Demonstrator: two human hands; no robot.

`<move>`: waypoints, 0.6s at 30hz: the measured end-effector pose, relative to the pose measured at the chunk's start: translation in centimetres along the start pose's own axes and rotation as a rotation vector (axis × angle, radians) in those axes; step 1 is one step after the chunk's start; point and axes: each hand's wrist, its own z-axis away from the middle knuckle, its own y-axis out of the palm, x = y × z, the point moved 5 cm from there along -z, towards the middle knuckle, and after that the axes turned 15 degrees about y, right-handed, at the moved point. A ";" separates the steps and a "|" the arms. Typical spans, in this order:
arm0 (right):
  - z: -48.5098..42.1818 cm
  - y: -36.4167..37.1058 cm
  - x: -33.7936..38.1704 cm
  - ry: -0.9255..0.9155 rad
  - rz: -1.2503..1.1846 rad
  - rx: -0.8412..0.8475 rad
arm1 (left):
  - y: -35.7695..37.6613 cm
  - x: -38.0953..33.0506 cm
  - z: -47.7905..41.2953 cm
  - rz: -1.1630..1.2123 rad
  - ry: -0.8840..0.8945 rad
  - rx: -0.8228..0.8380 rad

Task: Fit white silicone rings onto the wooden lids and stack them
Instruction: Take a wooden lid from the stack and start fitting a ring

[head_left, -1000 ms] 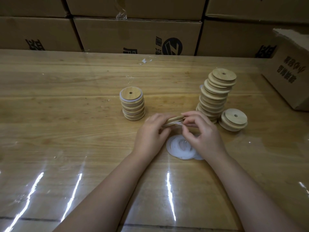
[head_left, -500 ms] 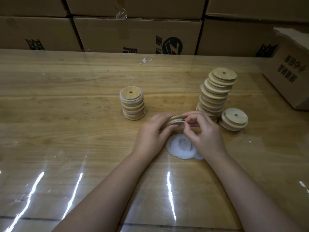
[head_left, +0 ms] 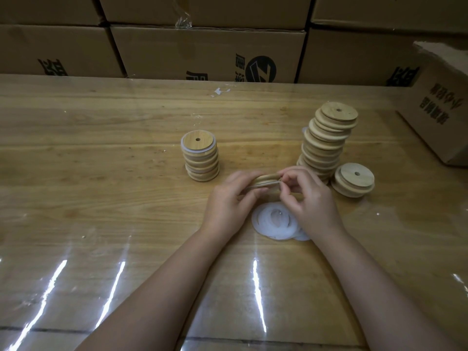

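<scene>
Both hands hold one wooden lid [head_left: 266, 179] edge-on, just above the table. My left hand [head_left: 229, 203] grips its left side. The fingertips of my right hand [head_left: 307, 198] pinch a thin white silicone ring [head_left: 268, 184] against the lid's lower rim. Under my hands lies a loose pile of white rings [head_left: 276, 221]. A short stack of ringed lids [head_left: 201, 155] stands to the left. To the right leans a tall stack of bare lids [head_left: 326, 143], and beside it lie two more lids [head_left: 354, 179].
Cardboard boxes [head_left: 207, 51] line the far edge of the wooden table [head_left: 101, 198], which has a glossy clear cover. Another carton [head_left: 440, 102] sits at the right edge. A white scrap [head_left: 219, 91] lies near the back.
The lid stays between both hands. My right fingers have shifted along the rim, pressing the ring around it. The stacks have not moved.
</scene>
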 end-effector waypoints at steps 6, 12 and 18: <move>-0.1 0.1 -0.8 0.103 -0.121 0.033 | 0.0 -0.6 -0.1 -0.052 0.052 0.036; -0.1 0.3 -1.1 0.155 -0.195 0.085 | -0.1 -0.4 0.0 -0.060 0.037 0.010; -0.1 0.5 -1.4 0.191 -0.226 0.108 | -0.2 -0.1 0.0 0.010 0.001 -0.018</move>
